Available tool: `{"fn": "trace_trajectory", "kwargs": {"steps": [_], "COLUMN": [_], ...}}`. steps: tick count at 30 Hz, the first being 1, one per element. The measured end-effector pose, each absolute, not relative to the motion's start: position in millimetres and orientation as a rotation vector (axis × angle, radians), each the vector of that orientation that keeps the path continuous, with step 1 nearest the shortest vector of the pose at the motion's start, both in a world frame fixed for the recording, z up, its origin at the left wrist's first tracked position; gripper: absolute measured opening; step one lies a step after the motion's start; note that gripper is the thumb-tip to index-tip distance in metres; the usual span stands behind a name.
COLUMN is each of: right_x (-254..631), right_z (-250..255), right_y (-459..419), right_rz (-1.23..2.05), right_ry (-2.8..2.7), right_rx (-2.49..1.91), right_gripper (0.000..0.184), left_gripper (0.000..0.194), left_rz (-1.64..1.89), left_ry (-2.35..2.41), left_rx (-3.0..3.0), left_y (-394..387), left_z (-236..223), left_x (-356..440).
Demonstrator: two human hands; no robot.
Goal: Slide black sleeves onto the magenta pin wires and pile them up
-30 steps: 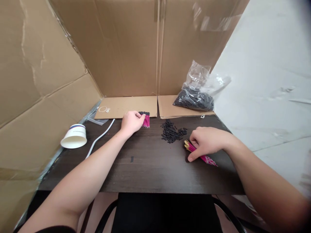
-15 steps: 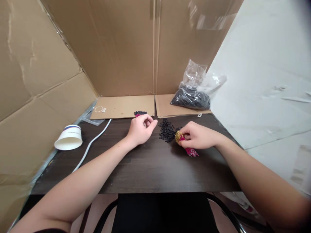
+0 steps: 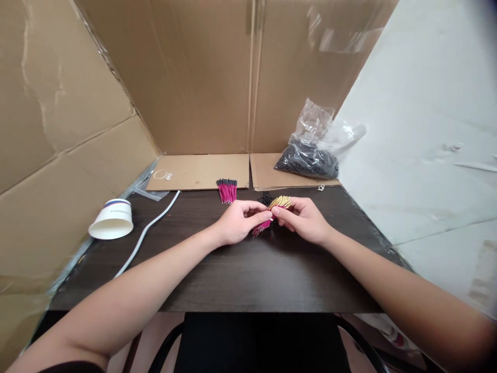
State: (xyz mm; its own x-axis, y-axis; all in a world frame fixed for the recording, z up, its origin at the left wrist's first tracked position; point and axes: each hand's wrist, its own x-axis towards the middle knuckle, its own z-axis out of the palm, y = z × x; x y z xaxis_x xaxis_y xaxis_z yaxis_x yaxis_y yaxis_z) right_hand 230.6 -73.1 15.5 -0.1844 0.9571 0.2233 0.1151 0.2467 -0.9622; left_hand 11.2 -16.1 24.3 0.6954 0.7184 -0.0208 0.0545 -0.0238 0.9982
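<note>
Both hands meet over the middle of the dark, faintly grained table (image 3: pixel 248 280). The left hand (image 3: pixel 239 223) and the right hand (image 3: pixel 308 220) are closed narrow, pinching one bundle (image 3: pixel 280 203) between them — thin, smooth magenta stems with shiny gold ends pointing far and right, the other ends near and left. Just beyond, partly hidden by the hands, is a pile (image 3: pixel 266 198) of short, matt black tubes.

Left of the pile, a bunch (image 3: pixel 227 191) of black-tipped magenta stems fans out by the edge of a flat, tan cardboard sheet (image 3: pixel 194 173). Far right slumps a crinkled, clear plastic bag (image 3: pixel 308 159), its lower part dark with contents. Near the left side are a smooth white cup (image 3: pixel 112 220) — tipped, its round mouth showing — and a curved pale cord (image 3: pixel 146 229).
</note>
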Motion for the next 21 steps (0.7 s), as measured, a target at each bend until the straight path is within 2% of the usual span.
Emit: {"fn": "trace_trajectory", "kwargs": {"steps": [5, 12, 18, 21], "right_x": [235, 239, 242, 242], "right_z": [9, 15, 20, 20], "right_y": [-72, -81, -84, -83], "right_rz": [0.975, 0.272, -0.072, -0.158], "right_ry": [-1.545, -2.160, -2.397, -2.412], "right_rx": [-1.094, -1.054, -1.101, -1.078], "right_gripper": [0.045, 0.054, 0.032, 0.029], "left_gripper": [0.042, 0.042, 0.042, 0.044], "left_rz": [0.593, 0.506, 0.470, 0.456], "left_ry": [0.644, 0.688, 0.710, 0.711], "left_rx": [1.490, 1.436, 1.395, 1.400], "left_y": [-12, -13, -20, -19], "left_z": [24, 22, 27, 26], "left_x": [10, 11, 13, 13]}}
